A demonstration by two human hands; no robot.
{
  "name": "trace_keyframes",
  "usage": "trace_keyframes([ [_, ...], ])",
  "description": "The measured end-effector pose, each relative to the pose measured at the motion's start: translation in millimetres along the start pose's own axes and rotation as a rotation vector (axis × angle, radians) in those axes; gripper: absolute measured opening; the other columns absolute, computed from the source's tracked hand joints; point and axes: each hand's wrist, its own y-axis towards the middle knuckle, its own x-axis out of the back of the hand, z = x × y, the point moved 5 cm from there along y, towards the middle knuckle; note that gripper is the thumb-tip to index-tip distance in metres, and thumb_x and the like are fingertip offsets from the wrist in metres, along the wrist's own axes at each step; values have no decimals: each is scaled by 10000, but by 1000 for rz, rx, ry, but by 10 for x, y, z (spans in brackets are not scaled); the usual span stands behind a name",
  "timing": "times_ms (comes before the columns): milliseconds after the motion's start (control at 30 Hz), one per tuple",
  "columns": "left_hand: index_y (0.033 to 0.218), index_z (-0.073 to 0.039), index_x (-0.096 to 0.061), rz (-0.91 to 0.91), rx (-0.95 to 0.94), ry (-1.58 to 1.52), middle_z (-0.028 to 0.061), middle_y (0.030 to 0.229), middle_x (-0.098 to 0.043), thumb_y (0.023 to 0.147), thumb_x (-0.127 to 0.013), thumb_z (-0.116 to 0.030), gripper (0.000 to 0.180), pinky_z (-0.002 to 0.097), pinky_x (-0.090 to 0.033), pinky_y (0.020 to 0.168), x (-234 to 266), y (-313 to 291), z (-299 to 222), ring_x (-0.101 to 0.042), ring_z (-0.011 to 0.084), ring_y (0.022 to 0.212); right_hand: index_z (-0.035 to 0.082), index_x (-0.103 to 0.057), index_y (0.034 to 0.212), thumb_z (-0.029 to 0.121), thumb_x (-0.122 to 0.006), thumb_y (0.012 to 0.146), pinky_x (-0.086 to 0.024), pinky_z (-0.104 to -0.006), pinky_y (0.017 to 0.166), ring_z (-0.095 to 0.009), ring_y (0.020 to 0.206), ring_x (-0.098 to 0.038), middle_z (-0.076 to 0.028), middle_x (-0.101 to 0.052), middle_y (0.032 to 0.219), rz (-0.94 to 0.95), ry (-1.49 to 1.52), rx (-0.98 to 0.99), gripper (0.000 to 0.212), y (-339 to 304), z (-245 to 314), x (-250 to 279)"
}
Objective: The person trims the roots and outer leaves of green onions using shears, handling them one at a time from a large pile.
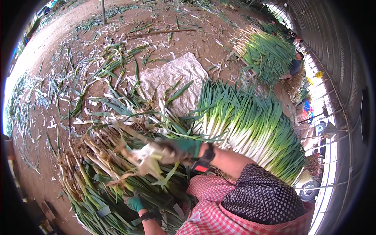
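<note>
Right hand [178,149], green-gloved and motion-blurred, fingers curled round pale leaf scraps [148,158]. Left hand [135,202], likewise gloved, among leaves of brown-rooted green onions [98,164]; finger spread and grip cannot be told. Brown-rooted green onions heaped at lower left, beneath both hands. White-stemmed green onions [243,125] in broad row at right, beside pale sheet [188,74]. Loose leaves [105,72] strewn over earthen floor [199,47].

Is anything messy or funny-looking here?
Yes, the brown ground looks messy: loose green leaves and white scraps are scattered over it, unlike the neatly lined-up pile of green onions. The pale sheet is crumpled too, with leaves lying across it.
</note>
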Motion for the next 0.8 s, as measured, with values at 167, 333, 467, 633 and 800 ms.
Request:
trace_keyframes([
  [167,1238,73,-595,-40,-82,-70,322,1174,-689,875,-781,-425,644,524,-550,877,81,324,135,-685,481,1040,39,-547,1408,297,-792,869,-497,-401,1001,-251,1120,-614,-115,-641,1259,-157,90,-53,646,86,222,944],
  [333,1253,36,-583,46,-45,267,311,1111,-703,766,-855,-354,681,517,-550,892,-85,227,-214,-685,476,1079,37,-633,1189,316,-792,841,-503,-376,794,-196,869,-610,-44,-661,956,-125,-400,-306,474,393,-864,1171],
  [467,1234,31,-591,44,-17,103,253,1087,-722,736,-847,-286,643,477,-553,854,30,515,166,-703,424,992,47,-666,1132,315,-785,828,-506,-380,767,-196,843,-623,-53,-677,928,91,-453,-355,422,585,-1420,290],
  [633,1064,24,-608,279,-62,-424,79,898,-662,822,-759,-210,369,369,-509,701,209,430,487,-606,206,755,60,-707,1061,313,-775,813,-510,-386,733,-197,811,-639,-64,-696,893,335,-301,-443,361,119,-1838,-797],
  [800,966,-66,-582,357,-181,-786,-29,817,-575,937,-696,-203,181,252,-417,617,850,-139,272,-502,63,703,73,-748,990,312,-766,797,-514,-392,700,-197,778,-656,-76,-716,857,522,-133,-504,308,-144,-1998,-1586],
])
